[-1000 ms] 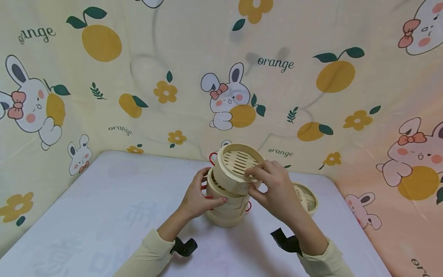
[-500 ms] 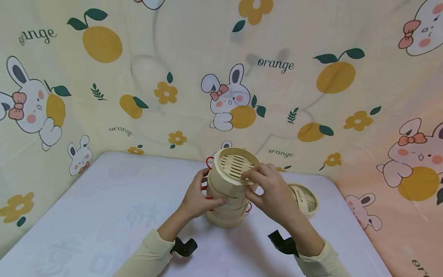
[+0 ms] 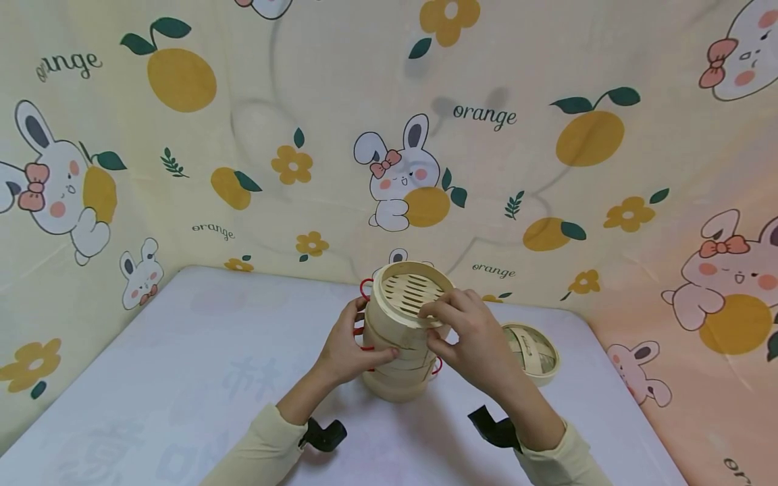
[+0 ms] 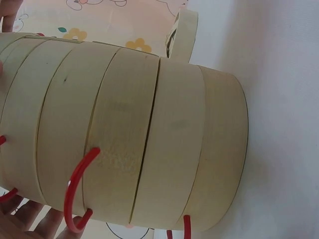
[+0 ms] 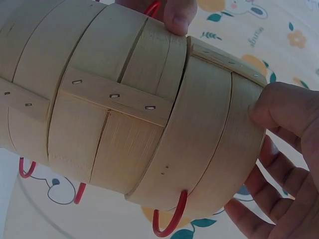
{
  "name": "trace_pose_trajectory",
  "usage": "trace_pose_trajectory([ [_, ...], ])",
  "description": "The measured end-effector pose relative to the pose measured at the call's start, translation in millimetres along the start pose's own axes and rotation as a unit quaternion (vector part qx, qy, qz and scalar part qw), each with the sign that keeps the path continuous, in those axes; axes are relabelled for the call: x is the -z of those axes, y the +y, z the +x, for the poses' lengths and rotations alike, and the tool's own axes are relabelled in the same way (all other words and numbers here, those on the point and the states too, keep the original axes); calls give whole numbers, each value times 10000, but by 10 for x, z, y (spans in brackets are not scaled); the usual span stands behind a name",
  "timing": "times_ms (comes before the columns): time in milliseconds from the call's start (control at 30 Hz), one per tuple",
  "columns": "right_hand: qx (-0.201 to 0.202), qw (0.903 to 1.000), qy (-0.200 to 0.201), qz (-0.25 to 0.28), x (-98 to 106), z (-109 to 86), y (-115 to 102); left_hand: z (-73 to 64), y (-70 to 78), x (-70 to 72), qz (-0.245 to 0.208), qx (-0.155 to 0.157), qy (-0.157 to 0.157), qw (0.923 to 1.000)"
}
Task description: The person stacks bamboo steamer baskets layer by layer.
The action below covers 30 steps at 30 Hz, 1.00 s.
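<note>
A stack of round bamboo steamer baskets [image 3: 398, 388] stands on the table, with red loop handles on its sides. The topmost basket [image 3: 389, 312] sits on the one below, its slatted floor facing up. Around the left of the stack's middle, my left hand [image 3: 348, 345] grips with its thumb across the front. My right hand [image 3: 477, 331] pinches the top basket's near right rim, fingertips inside and thumb outside. The right wrist view shows a narrow seam under the top basket's wall [image 5: 207, 124]. Close up in the left wrist view, the lower walls [image 4: 124, 129] look lined up.
A round bamboo steamer lid [image 3: 530, 347] with a band across it lies right of the stack, partly behind my right hand. The white table [image 3: 243, 351] meets a printed cloth backdrop [image 3: 340, 88] behind the stack.
The top basket, tilted and offset to the right a second ago, has come down and left onto the stack with my right hand. My left hand keeps its place.
</note>
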State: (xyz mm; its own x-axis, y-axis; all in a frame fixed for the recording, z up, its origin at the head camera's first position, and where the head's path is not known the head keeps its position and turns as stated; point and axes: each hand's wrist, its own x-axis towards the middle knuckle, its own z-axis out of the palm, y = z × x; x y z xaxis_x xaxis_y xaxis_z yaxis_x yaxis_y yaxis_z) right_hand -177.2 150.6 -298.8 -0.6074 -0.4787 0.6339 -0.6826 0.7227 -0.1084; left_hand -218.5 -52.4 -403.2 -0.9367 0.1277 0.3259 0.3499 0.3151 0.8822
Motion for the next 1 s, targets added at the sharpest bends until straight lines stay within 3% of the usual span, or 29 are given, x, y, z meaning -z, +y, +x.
trace_pose_trajectory([
  [300,11,10000,-22,17,-9,4,-2,-1,28,1,-23,81,-48,10000],
  [500,-50,10000,-9,7,-20,10,-12,-81,302,74,-54,62,-42,10000],
  [733,16,10000,49,22,-26,29,-33,0,15,4,-33,-73,-9,10000],
  [1000,-5,10000,-28,-5,-25,33,-43,6,-11,-4,36,-135,71,9999],
])
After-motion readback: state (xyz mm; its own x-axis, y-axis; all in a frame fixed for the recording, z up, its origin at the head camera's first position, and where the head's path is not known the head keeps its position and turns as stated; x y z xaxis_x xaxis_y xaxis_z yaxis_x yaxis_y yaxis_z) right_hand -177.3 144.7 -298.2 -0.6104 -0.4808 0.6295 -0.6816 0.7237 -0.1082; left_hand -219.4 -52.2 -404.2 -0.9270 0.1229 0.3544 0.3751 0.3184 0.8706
